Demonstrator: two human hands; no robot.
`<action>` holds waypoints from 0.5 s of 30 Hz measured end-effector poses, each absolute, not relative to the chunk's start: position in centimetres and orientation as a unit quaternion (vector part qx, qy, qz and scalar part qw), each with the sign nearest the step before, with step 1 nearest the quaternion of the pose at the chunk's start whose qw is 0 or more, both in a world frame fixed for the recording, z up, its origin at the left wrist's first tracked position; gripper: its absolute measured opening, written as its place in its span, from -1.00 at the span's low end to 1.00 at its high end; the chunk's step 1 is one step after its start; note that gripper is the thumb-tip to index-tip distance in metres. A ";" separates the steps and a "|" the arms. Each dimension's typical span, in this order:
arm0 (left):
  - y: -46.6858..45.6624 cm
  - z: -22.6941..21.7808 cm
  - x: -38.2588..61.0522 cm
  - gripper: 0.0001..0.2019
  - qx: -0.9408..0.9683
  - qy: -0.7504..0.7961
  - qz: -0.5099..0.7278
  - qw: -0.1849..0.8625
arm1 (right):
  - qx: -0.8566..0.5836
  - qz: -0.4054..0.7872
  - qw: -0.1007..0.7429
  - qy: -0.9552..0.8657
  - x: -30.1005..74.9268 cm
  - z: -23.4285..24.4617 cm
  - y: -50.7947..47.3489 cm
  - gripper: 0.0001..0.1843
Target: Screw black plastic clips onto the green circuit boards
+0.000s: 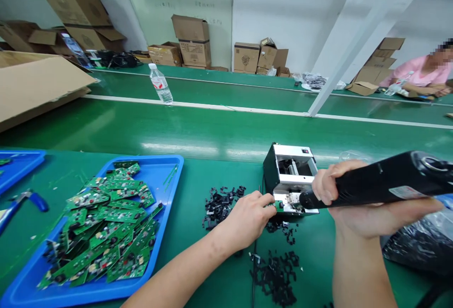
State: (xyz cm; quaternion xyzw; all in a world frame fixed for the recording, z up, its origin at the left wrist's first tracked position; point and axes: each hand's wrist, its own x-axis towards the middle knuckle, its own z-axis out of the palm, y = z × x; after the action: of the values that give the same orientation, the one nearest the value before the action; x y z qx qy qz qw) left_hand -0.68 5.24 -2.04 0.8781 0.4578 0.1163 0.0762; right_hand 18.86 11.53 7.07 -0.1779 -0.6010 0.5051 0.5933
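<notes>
My right hand point(357, 199) is wrapped round a black electric screwdriver point(375, 180), its nose pointing left at the front of a small black-and-silver machine point(292, 161). At that machine's front edge, my left hand point(252, 216) pinches the end of a small green circuit board point(279, 205). The screwdriver's tip sits close to the board, though the bit itself is hidden. Loose black plastic parts point(221, 206) lie in a heap beside my left hand, and another heap of black parts point(276, 275) spreads below it. A blue tray point(179, 166) on the left holds many green circuit boards point(116, 213).
Blue-handled pliers point(26, 199) lie left of the tray, near a second blue tray point(21, 168). A water bottle point(161, 86) stands on the white rail. Black plastic bags point(421, 242) are at the right. A person in pink point(421, 69) sits across the line.
</notes>
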 end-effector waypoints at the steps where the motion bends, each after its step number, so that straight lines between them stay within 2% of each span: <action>1: 5.2 -2.0 -0.7 -0.81 0.878 0.459 0.114 0.076 | -0.185 0.501 0.595 -0.601 19.3 7.1 11.4 -0.14; 15: 5.1 -2.0 -0.7 -0.80 0.878 0.459 0.116 0.073 | -0.192 0.508 0.579 -0.609 20.5 4.6 11.4 -0.15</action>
State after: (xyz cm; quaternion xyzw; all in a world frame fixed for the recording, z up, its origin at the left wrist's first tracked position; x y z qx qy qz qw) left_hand -0.72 5.14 -2.02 0.8780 0.4586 0.1156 0.0735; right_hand 20.47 11.44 4.56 -0.1917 -0.6086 0.5076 0.5790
